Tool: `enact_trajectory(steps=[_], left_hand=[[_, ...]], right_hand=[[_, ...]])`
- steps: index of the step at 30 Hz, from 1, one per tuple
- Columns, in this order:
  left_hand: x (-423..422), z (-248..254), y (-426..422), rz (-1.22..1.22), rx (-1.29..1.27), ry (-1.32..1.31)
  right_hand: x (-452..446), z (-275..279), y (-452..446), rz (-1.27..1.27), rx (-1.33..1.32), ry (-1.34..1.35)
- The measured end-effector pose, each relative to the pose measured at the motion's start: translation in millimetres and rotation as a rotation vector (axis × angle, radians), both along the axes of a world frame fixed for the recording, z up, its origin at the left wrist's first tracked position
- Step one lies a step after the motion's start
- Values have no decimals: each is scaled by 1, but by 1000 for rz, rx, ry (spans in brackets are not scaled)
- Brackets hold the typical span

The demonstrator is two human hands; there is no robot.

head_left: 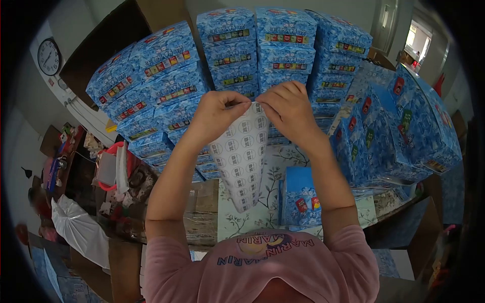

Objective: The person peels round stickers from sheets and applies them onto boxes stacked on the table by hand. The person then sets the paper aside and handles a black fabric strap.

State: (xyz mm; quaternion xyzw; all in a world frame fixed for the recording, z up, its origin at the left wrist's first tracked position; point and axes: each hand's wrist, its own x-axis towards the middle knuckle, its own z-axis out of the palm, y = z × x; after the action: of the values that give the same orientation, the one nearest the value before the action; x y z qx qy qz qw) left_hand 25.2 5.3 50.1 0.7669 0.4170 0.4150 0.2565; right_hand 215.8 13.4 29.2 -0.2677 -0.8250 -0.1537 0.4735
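Note:
A white sheet of round printed stickers (235, 160) hangs down in front of me, narrowing toward its curled lower end. My left hand (217, 112) is closed in a pinch at the sheet's upper left corner. Close beside it, my right hand (289, 108) pinches the upper right corner, fingertips nearly touching those of the left. Whether a single sticker is between the fingertips is too small to tell. Below my right forearm, a blue printed box (298, 199) lies on the table's floral cover (232, 222).
Tall stacks of blue ice-patterned boxes (230, 38) stand across the back. More blue boxes (376, 134) lean at the right. On the left are a red-rimmed container (107, 166), a white plastic bag (76, 227) and cluttered shelves. An open carton (422, 242) sits low right.

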Motion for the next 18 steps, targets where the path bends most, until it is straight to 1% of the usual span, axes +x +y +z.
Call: enact_trajectory(steps=[1, 3, 4, 6, 7, 8, 9, 10, 11, 12, 13, 14, 15, 16, 17, 18], left_hand=[[-5, 1, 4, 9, 9, -2], [-16, 3, 10, 39, -58, -20], [-21, 5, 11, 44, -48, -22], [-31, 8, 12, 82, -156, -131], [-37, 10, 13, 85, -145, -133], [-42, 11, 13, 117, -216, -204], [-47, 12, 14, 147, -287, -275], [-53, 11, 16, 147, -278, -277], [-60, 8, 20, 139, -331, -364], [-67, 5, 24, 131, -384, -450], [-74, 2, 27, 130, -376, -453], [-80, -1, 30, 72, -416, -536], [-84, -3, 31, 13, -455, -620], [-87, -3, 32, 12, -447, -624], [-89, -5, 32, 6, -450, -671], [-91, -6, 32, 1, -453, -718]], right_hand=[[-6, -1, 5, -18, 88, -24], [-18, -2, 16, 7, 149, -16], [-24, -2, 21, 24, 202, -6], [-36, 0, 33, 49, 246, -23], [-42, 2, 39, 68, 281, -39], [-47, 4, 46, 71, 290, -40], [-53, 7, 53, 126, 284, -54], [-58, 10, 59, 179, 278, -69], [-63, 13, 65, 179, 287, -72], [-68, 16, 70, 247, 231, -72], [-72, 18, 74, 315, 175, -72], [-74, 21, 77, 317, 182, -75], [-76, 24, 80, 394, 97, -93], [-78, 28, 83, 469, 9, -113], [-80, 31, 85, 471, 13, -118], [-81, 33, 87, 582, -226, 35]])
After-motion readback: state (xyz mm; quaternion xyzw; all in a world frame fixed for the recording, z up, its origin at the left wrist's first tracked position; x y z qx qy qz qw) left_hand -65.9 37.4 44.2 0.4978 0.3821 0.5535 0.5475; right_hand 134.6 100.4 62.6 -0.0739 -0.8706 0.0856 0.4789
